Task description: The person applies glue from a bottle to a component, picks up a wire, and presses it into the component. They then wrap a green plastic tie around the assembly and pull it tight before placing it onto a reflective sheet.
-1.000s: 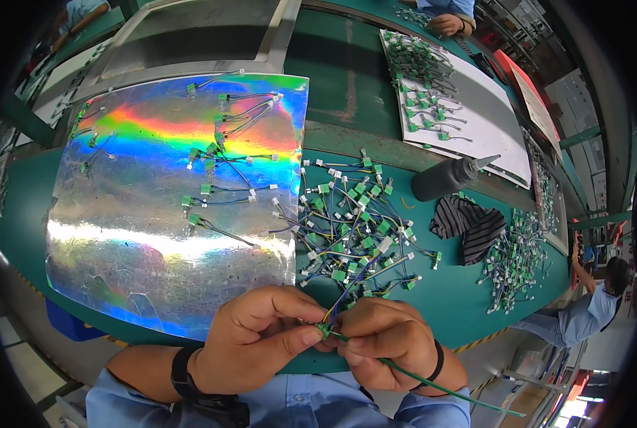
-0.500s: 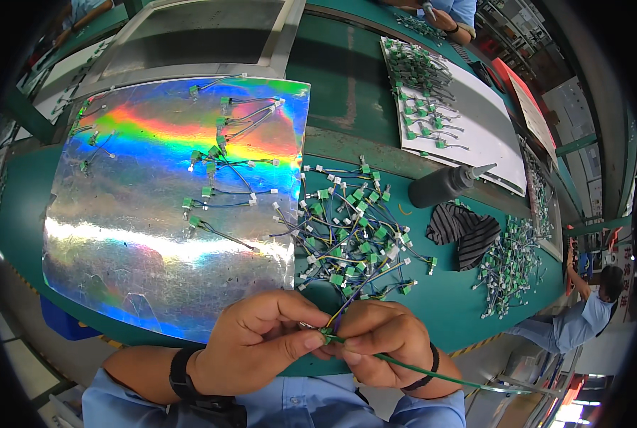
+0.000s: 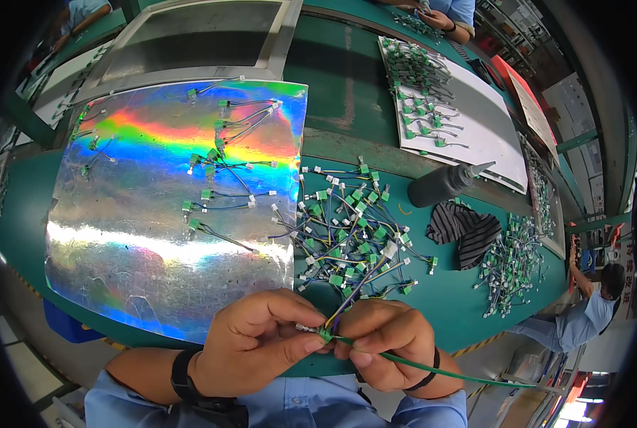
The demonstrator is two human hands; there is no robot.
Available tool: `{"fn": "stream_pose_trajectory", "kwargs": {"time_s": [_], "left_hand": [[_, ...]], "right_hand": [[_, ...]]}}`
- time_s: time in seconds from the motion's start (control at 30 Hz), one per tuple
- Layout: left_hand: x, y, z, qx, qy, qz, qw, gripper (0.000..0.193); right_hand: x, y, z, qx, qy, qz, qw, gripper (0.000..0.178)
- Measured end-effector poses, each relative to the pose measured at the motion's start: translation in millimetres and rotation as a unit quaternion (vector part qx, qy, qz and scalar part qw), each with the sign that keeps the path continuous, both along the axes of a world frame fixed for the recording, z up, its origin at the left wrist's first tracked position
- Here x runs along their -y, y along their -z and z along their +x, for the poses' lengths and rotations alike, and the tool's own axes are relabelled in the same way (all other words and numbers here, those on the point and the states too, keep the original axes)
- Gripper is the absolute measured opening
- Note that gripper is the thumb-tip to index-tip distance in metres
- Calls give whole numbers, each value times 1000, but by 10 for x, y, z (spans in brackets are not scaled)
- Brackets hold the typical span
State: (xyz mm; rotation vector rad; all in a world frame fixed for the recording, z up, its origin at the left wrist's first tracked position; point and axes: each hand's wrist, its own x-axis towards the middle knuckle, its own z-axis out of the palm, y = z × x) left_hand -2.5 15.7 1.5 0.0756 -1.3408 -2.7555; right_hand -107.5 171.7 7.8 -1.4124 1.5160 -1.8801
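Low in the middle, my left hand (image 3: pixel 251 342) is closed, thumb and forefinger pinching a small green circuit board (image 3: pixel 325 332). A silvery part juts from the board's left side. Yellow and purple wires (image 3: pixel 348 303) rise from it toward a white connector (image 3: pixel 388 250) over the pile. Beside it, my right hand (image 3: pixel 392 339) is closed on a long thin green strip (image 3: pixel 447 372), which trails off to the lower right. The strip's inner end meets the board between my hands; fingers hide part of that contact.
Beyond my hands lies a pile of wired green boards (image 3: pixel 354 228). A shiny rainbow sheet (image 3: pixel 140 221) at left carries several more. At right are a black bottle (image 3: pixel 436 187), a striped cloth (image 3: pixel 465 232) and another pile (image 3: pixel 511 267). Co-workers (image 3: pixel 457 14) are at the far side and right.
The green strip has shifted slightly in my right hand. The wires and white connector stand out more clearly above the board. At the far side, a co-worker's hands have moved.
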Motion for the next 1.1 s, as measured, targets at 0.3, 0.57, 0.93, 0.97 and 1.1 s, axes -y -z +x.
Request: {"fn": "stream_pose_trajectory", "kwargs": {"time_s": [0.3, 0.57, 0.93, 0.97, 1.1], "left_hand": [[23, 1, 0, -4, -1, -41, 999, 25], [23, -15, -21, -9, -8, -60, 998, 27], [18, 19, -9, -31, -24, -93, 995, 26], [18, 21, -8, -31, -24, -92, 995, 26], [18, 22, -12, -41, -31, -114, 992, 24]], "right_hand": [[-25, -38, -13, 13, -21, 21, 999, 19], [10, 0, 7, 16, -2, -8, 1000, 19], [-33, 0, 25, -17, 8, 15, 1000, 20], [-25, 2, 32, -20, 9, 18, 1000, 20], [-42, -4, 34, -32, 12, 26, 999, 21]]}}
